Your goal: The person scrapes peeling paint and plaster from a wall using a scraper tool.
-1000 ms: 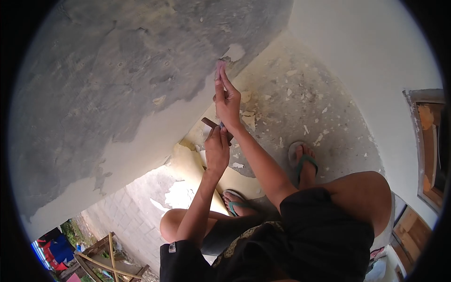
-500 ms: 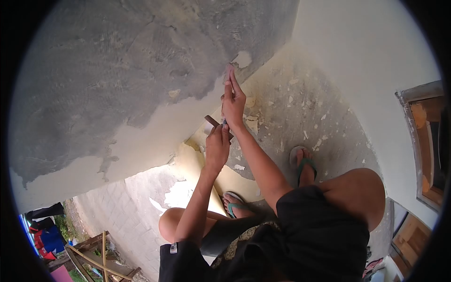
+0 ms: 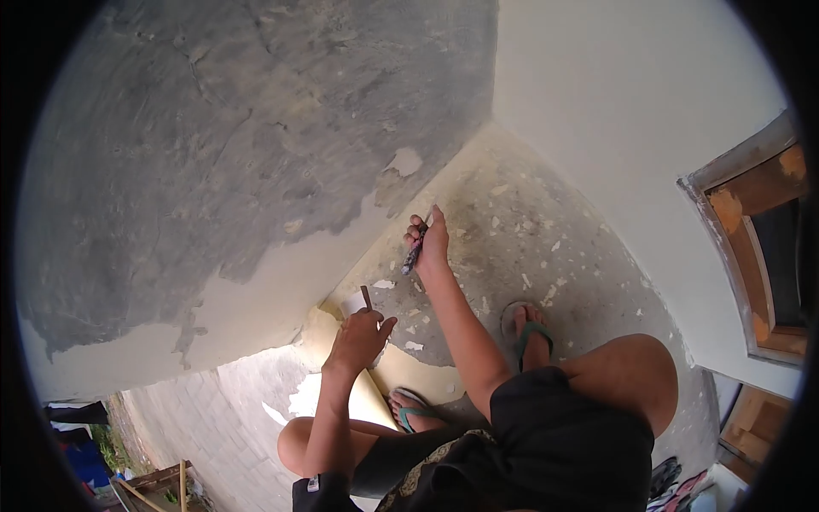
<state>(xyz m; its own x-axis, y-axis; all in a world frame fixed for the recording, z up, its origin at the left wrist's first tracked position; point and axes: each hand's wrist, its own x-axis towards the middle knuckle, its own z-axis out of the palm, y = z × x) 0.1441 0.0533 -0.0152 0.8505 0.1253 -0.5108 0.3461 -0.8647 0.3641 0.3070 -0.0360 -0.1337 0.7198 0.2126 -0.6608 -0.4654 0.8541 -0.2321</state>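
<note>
My left hand (image 3: 357, 341) is closed round a thin brown strip (image 3: 367, 297), whose end sticks up past the fingers. Most of that strip is hidden by the hand. My right hand (image 3: 432, 243) grips a scraper with a dark, paint-spattered handle (image 3: 412, 258); its front part is largely covered by the fingers. This hand is near the foot of the wall (image 3: 281, 154), where grey cement shows above an uneven band of cream paint. A pale bare-edged patch (image 3: 404, 162) sits on the wall just above the right hand.
Paint flakes (image 3: 550, 294) lie scattered over the grey floor (image 3: 589, 256). A cream sheet (image 3: 418, 375) rests by my sandalled foot (image 3: 415, 411). At right stand a white wall (image 3: 597, 102) and a wooden frame (image 3: 751, 205). Wooden pieces (image 3: 158, 491) lie at lower left.
My hands have moved apart and away from the wall; they were close together, with the right fingers against the wall. The scraper's handle now shows. The view has shifted slightly.
</note>
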